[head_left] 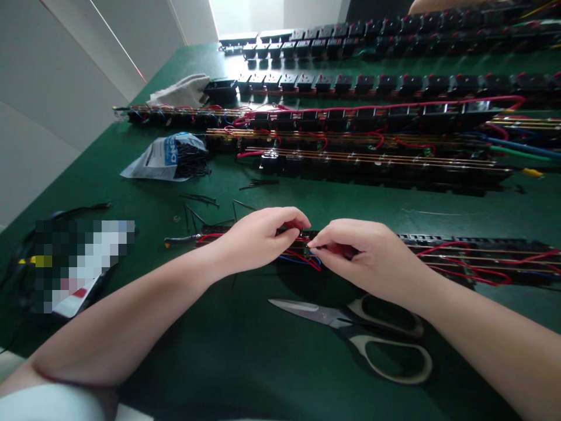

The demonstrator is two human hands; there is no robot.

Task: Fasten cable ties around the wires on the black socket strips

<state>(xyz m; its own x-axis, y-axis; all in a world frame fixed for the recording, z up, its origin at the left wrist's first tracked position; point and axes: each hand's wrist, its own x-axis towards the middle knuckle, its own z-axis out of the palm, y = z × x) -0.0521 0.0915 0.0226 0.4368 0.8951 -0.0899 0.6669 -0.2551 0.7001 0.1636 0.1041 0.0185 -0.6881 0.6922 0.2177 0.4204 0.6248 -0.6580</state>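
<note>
A long black socket strip (447,255) with its wired side up lies across the table in front of me. Red and blue wires (302,259) and copper-coloured rods run along it. Over its left part, my left hand (263,237) is closed, thumb and forefinger pinched at the wires. Close beside it, my right hand (362,248) pinches at the same spot, its fingertips nearly meeting the left ones. Whatever small thing sits between the fingertips is too small to make out. Open-handled scissors (324,314) with closed blades lie below my right hand.
Several more socket strips (368,83) lie in rows at the back. A plastic bag of black cable ties (170,156) is at the left, with loose black ties (199,200) nearby. A blurred-out object (81,292) and black cables sit at the left edge.
</note>
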